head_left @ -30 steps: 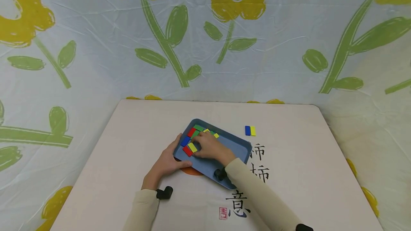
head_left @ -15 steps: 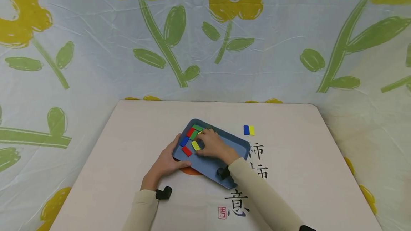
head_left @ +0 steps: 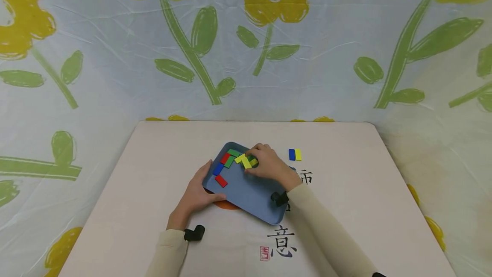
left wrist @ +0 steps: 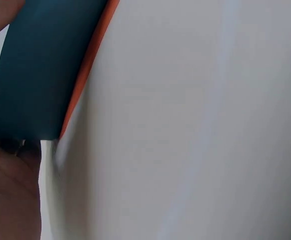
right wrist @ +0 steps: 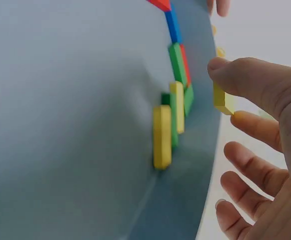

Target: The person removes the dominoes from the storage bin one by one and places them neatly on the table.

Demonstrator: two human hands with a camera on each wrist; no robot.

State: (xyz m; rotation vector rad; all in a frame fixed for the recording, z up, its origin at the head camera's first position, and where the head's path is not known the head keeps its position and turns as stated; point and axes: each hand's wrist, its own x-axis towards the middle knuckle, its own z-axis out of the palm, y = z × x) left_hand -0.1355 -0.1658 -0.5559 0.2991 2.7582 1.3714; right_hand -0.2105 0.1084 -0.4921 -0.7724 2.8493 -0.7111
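Observation:
My right hand (head_left: pixel 272 165) pinches a yellow block (head_left: pixel 246 162) between thumb and index finger, the other fingers apart below in the right wrist view. That block is raised above the blue-grey tray (head_left: pixel 250 193). My left hand (head_left: pixel 197 195) grips the tray's left corner, its thumb by the near rim; part of it is hidden behind the tray in the left wrist view. Lying flat in the tray are a red block (head_left: pixel 221 181), a blue block (head_left: pixel 218 169), another red one, several green blocks (head_left: pixel 229 161) and yellow blocks (right wrist: pixel 162 137), partly covered by my right hand in the head view.
On the table (head_left: pixel 346 174), right of the tray, a blue block (head_left: pixel 292 154) and a yellow block (head_left: pixel 298 154) lie side by side. Black writing (head_left: pixel 282 243) and an orange patch (head_left: pixel 227 205) show on the table cover. A flowered cloth (head_left: pixel 326 76) stands behind.
The yellow block beside the near red block has been lifted and carried right and away by my right hand. My left hand keeps its hold on the tray.

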